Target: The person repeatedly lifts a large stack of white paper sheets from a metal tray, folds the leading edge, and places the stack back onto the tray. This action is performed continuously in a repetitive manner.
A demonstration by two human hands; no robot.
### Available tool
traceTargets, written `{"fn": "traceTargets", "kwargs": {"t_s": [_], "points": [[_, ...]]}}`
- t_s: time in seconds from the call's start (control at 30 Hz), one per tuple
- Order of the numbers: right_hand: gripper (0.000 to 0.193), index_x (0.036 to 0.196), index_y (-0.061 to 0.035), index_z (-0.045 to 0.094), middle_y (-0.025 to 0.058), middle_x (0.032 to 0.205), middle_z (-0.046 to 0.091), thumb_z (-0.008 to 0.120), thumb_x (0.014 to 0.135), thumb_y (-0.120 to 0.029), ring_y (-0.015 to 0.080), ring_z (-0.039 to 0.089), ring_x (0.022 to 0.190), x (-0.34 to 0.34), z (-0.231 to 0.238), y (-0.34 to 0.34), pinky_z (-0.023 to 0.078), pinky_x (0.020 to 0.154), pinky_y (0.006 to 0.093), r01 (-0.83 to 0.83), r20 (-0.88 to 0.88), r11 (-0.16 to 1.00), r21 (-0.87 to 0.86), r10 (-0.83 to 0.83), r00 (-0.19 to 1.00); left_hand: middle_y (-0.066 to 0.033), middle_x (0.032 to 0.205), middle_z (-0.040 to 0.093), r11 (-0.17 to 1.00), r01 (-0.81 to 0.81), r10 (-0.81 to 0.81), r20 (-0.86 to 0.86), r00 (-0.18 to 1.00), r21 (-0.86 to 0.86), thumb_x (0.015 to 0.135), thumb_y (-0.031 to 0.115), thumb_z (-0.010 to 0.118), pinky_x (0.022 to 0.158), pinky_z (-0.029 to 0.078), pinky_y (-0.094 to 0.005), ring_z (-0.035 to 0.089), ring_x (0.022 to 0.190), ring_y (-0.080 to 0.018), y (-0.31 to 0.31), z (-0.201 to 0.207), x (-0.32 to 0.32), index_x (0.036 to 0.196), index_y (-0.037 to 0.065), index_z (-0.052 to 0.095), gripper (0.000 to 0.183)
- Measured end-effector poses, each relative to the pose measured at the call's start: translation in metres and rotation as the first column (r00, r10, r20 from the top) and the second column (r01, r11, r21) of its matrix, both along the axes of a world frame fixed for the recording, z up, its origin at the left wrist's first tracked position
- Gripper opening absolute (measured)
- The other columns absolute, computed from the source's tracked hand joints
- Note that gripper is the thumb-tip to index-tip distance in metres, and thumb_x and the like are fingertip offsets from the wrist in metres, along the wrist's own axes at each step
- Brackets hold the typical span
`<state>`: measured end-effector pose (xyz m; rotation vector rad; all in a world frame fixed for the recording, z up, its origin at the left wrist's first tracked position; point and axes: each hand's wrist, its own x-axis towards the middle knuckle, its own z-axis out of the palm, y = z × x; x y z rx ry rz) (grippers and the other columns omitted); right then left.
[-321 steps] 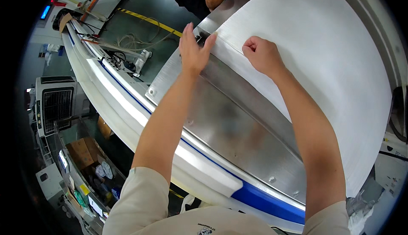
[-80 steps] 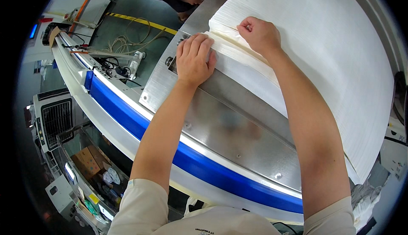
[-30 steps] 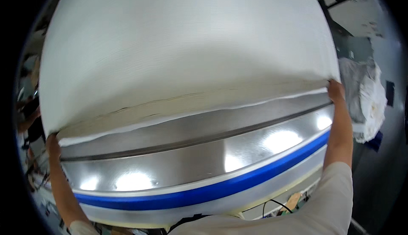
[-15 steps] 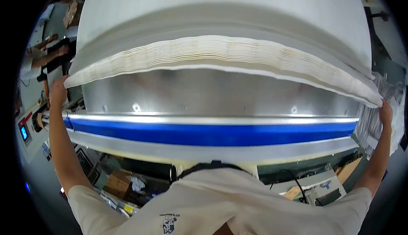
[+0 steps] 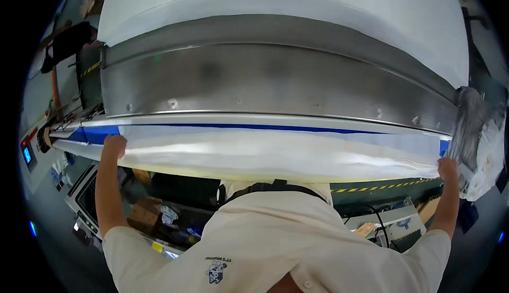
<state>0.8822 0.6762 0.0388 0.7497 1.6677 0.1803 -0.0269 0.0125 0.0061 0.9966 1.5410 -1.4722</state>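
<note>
A long white sheet of thin material (image 5: 281, 152) stretches from side to side in front of me, over the padded front edge. It covers most of a blue strip (image 5: 95, 134), which shows at both ends and as a thin line along the far side. My left hand (image 5: 114, 147) is closed on the sheet's left end. At the right end my right hand (image 5: 447, 169) grips the sheet, its fingertips partly hidden. Just beyond lies a bare metal plate (image 5: 265, 81) with several small screws or dents along its near edge.
A broad white surface (image 5: 281, 6) fills the far side. Crumpled clear plastic (image 5: 482, 160) hangs at the right. A small control box with a lit screen (image 5: 27, 154) stands at far left. Below the front edge are a cardboard box (image 5: 145, 214) and cables. Another person's arm (image 5: 55, 36) shows at upper left.
Both my hands have come down toward me, the left also moving inward. The thick layered white stack they held over the metal plate is gone from there; a white sheet now covers the blue strip.
</note>
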Motion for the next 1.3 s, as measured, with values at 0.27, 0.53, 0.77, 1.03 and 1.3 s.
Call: {"fn": "traceTargets", "kwargs": {"t_s": [0.27, 0.53, 0.77, 1.03, 1.3], "points": [[0.017, 0.086, -0.0050, 0.067, 0.0150, 0.083, 0.064, 0.051, 0.083, -0.011, 0.0339, 0.061, 0.085, 0.069, -0.035, 0.001, 0.049, 0.076, 0.0458, -0.103, -0.076, 0.995, -0.008, 0.102, 0.992, -0.0094, 0.108, 0.068, 0.982, -0.134, 0.181, -0.480, 0.858, 0.130, 0.085, 0.017, 0.056, 0.084, 0.043, -0.0494, 0.064, 0.101, -0.0272, -0.033, -0.039, -0.033, 0.100, 0.014, 0.072, 0.022], [0.035, 0.099, -0.0091, 0.069, 0.0150, 0.100, 0.067, 0.060, 0.070, -0.026, 0.0314, 0.064, 0.094, 0.028, -0.053, -0.014, 0.052, 0.080, 0.0408, -0.021, 0.220, 0.972, -0.232, 0.073, 0.973, -0.0035, 0.111, 0.066, 0.677, -0.086, 0.533, -0.407, 0.742, 0.731, 0.081, 0.023, 0.069, 0.081, 0.052, -0.0401, 0.063, 0.102, -0.0233, -0.023, -0.044, -0.043, 0.122, 0.016, 0.057, 0.043], [0.068, 0.120, -0.0059, 0.057, 0.0201, 0.110, 0.064, 0.071, 0.058, -0.027, 0.0353, 0.061, 0.103, -0.110, -0.043, -0.049, 0.048, 0.088, 0.0414, 0.541, 0.032, 0.723, -0.431, -0.587, 0.809, -0.0138, 0.108, 0.065, 0.549, -0.137, 0.574, -0.253, 0.778, 0.824, 0.091, 0.025, 0.045, 0.079, 0.050, -0.0464, 0.062, 0.098, -0.0363, 0.117, -0.018, 0.046, 0.116, 0.017, 0.061, 0.031], [0.038, 0.094, -0.0092, 0.070, 0.0121, 0.087, 0.070, 0.075, 0.060, -0.025, 0.0283, 0.067, 0.083, -0.149, -0.056, -0.066, 0.052, 0.075, 0.0364, 0.467, -0.130, 0.768, -0.438, -0.568, 0.813, -0.0116, 0.108, 0.066, 0.499, -0.205, 0.642, -0.200, 0.740, 0.842, 0.091, 0.026, 0.046, 0.082, 0.050, -0.0445, 0.061, 0.101, -0.0330, 0.102, -0.017, 0.062, 0.115, 0.015, 0.062, 0.031], [0.026, 0.075, -0.0030, 0.064, 0.0221, 0.080, 0.064, 0.061, 0.070, -0.028, 0.0407, 0.061, 0.079, -0.163, -0.081, -0.082, 0.048, 0.072, 0.0480, 0.167, -0.402, 0.929, -0.330, -0.299, 0.865, -0.0128, 0.115, 0.063, 0.178, -0.226, 0.808, -0.011, 0.589, 0.958, 0.085, 0.029, 0.051, 0.089, 0.046, -0.0453, 0.059, 0.105, -0.0339, 0.043, -0.055, 0.031, 0.120, 0.015, 0.060, 0.039]]}}
